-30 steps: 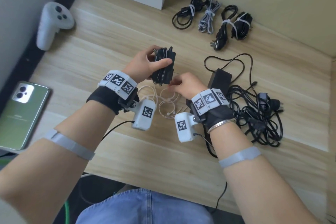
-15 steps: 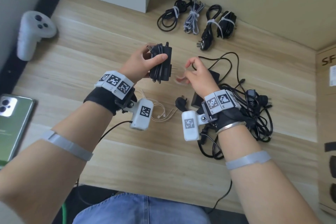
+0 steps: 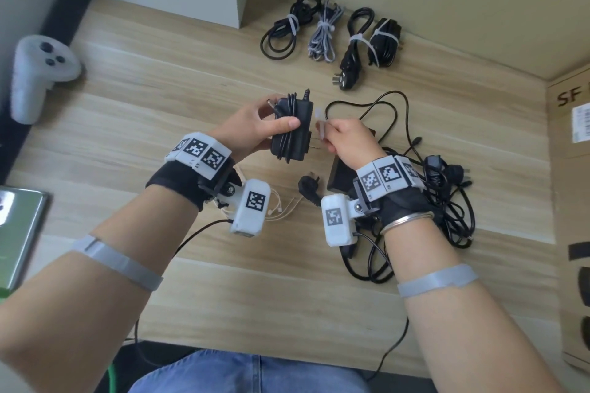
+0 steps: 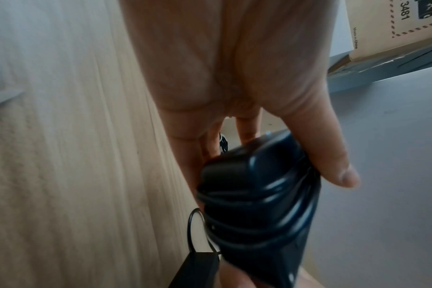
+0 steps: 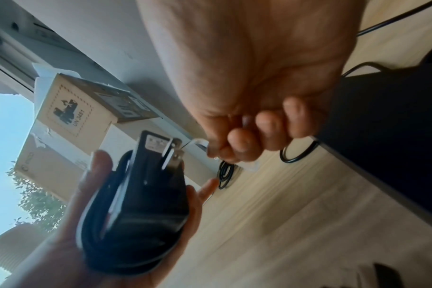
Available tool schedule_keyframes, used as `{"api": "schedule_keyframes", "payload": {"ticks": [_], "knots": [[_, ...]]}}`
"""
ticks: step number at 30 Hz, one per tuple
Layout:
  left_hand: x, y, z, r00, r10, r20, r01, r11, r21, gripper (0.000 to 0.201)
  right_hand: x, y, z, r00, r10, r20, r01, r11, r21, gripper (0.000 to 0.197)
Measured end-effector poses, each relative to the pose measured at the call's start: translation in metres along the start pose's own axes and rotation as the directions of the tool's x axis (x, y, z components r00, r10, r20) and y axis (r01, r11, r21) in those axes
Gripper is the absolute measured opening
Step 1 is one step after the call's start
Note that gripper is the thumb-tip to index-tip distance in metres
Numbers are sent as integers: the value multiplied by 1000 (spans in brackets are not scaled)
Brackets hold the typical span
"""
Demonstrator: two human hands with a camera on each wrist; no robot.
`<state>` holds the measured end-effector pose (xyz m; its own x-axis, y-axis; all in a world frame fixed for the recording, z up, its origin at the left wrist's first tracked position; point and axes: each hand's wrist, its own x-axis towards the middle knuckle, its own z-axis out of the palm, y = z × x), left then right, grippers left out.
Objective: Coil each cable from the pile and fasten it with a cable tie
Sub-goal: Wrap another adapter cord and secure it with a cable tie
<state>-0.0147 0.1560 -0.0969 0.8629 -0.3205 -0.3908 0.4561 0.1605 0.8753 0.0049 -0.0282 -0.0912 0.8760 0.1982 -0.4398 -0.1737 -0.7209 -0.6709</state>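
My left hand (image 3: pixel 255 124) grips a black power adapter (image 3: pixel 292 131) with its cable wound round the body, held above the wooden table (image 3: pixel 159 80). The left wrist view has the thumb pressed on the wound cable of the adapter (image 4: pixel 257 210). Just right of it, my right hand (image 3: pixel 346 140) pinches a white cable tie (image 3: pixel 321 126) with curled fingers. In the right wrist view the cable tie (image 5: pixel 200 144) sits close to the plug prongs of the adapter (image 5: pixel 141 204). A tangled pile of black cables (image 3: pixel 443 198) lies under my right wrist.
Several coiled, tied cables (image 3: pixel 332 32) lie in a row at the back. White earphones (image 3: pixel 284 207) lie under my left wrist. A white controller (image 3: pixel 35 73) and a green phone (image 3: pixel 19 226) sit at the left, a cardboard box (image 3: pixel 571 201) at the right.
My right hand rose from the table beside the earphones with a white cable tie and brought it next to the adapter. The left hand kept its grip on the adapter.
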Motion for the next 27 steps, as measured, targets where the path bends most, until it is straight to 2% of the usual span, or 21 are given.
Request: {"api": "schedule_keyframes", "payload": {"ticks": [2, 3, 5, 7, 10, 14, 17, 21, 24, 27], "knots": [[1, 1, 3, 997, -14, 72, 14, 1000, 3, 36, 2, -2, 1, 999, 10, 44, -11, 1000, 15, 43], [1, 1, 6, 994, -22, 109, 22, 1000, 4, 42, 2, -2, 1, 998, 12, 64, -13, 1000, 15, 43], [3, 1, 9, 984, -41, 172, 40, 999, 8, 65, 4, -4, 0, 993, 22, 114, -21, 1000, -12, 44], [6, -1, 11, 973, -58, 222, 58, 998, 9, 77, 5, -6, -3, 987, 43, 158, -34, 998, -55, 43], [11, -3, 13, 964, -68, 257, 71, 997, -3, 77, 4, -7, -8, 973, 54, 225, -28, 993, -118, 42], [14, -3, 13, 965, -79, 249, 87, 996, -19, 77, 9, 1, -10, 976, 123, 179, -132, 991, 37, 41], [16, -4, 11, 972, -87, 219, 99, 994, -41, 69, 8, 8, -14, 982, 111, 152, -134, 979, 155, 41], [22, -8, 8, 987, -122, 102, 128, 990, -52, 33, 7, 18, -15, 996, 42, 81, -55, 986, 160, 37], [24, -10, 10, 984, -158, 87, 163, 985, -51, 30, 6, 21, -10, 999, -25, 20, 22, 994, 109, 28], [26, -13, 13, 982, -184, 44, 183, 983, 24, 20, 7, 23, -3, 994, -73, -81, 89, 973, 214, 21]]}}
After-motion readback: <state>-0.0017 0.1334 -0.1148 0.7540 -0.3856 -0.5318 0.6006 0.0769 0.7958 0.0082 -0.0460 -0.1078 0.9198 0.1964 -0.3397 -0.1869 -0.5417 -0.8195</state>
